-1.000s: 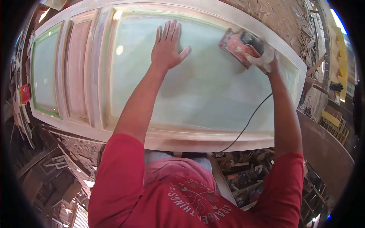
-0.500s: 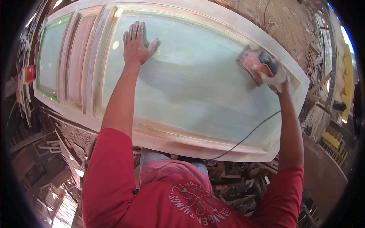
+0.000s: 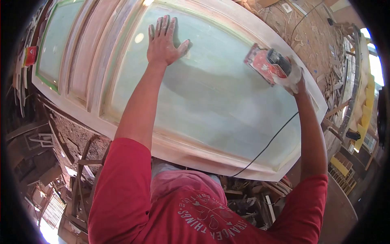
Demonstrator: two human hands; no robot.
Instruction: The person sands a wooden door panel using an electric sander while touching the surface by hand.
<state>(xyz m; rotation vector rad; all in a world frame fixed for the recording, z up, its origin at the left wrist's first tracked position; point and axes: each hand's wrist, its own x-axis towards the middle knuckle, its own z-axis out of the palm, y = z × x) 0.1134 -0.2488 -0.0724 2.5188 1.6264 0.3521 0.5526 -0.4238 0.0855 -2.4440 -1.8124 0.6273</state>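
Observation:
A large panelled wooden door (image 3: 227,118) lies flat in front of me, its big panel pale blue-green and its frame whitish. Flat on that panel, towards the far left, rests my left hand (image 3: 165,46), fingers spread and dusty, holding nothing. My right hand (image 3: 293,77), in a pale glove, is wrapped round a red and black electric sander (image 3: 266,65). The sander's base is on the panel near its far right edge. From beneath my right forearm a dark power cord (image 3: 266,147) runs across the door to its near edge.
Wood shavings and scraps cover the floor (image 3: 308,44) beyond the door. Offcuts (image 3: 243,203) lie heaped below its near edge. A red box-like object (image 3: 30,56) sits past the left end. Yellow boards (image 3: 367,110) stand at the far right.
My view has turned slightly, so the door appears tilted further. The sander in my right hand appears a little further left and is less blurred. My left hand stays flat on the panel.

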